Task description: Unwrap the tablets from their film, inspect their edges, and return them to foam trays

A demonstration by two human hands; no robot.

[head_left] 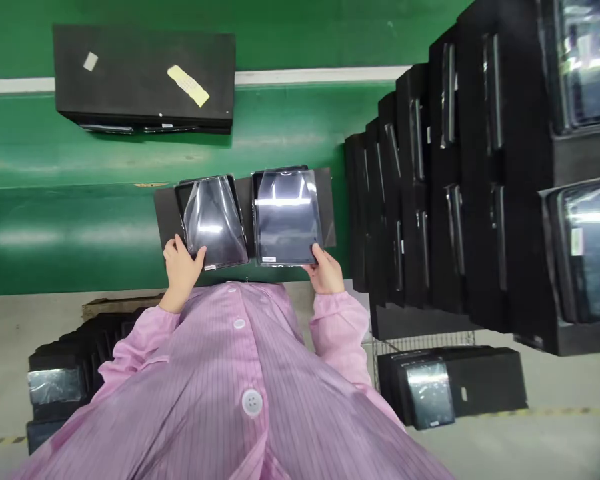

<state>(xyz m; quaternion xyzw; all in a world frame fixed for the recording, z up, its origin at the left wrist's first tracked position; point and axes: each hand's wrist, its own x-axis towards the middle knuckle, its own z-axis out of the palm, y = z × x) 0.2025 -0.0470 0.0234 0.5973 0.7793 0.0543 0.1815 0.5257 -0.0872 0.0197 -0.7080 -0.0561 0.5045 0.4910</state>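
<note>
Gleaming tabletop [80, 237] under tablets [287, 227], grey floor [5, 363]

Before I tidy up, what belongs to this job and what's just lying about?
Likely the job:
left screen panel, left hand touching
right screen panel, right hand gripping
black board beneath
stacked black trays, right

Likely lying about:
yellow strip
small white piece

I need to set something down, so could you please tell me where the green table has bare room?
Bare green table lies left of the black board, and between the screens and the black block. More lies between that block and the right-hand black row, below the white strip. Crowded: around the screens and along that row.
</note>
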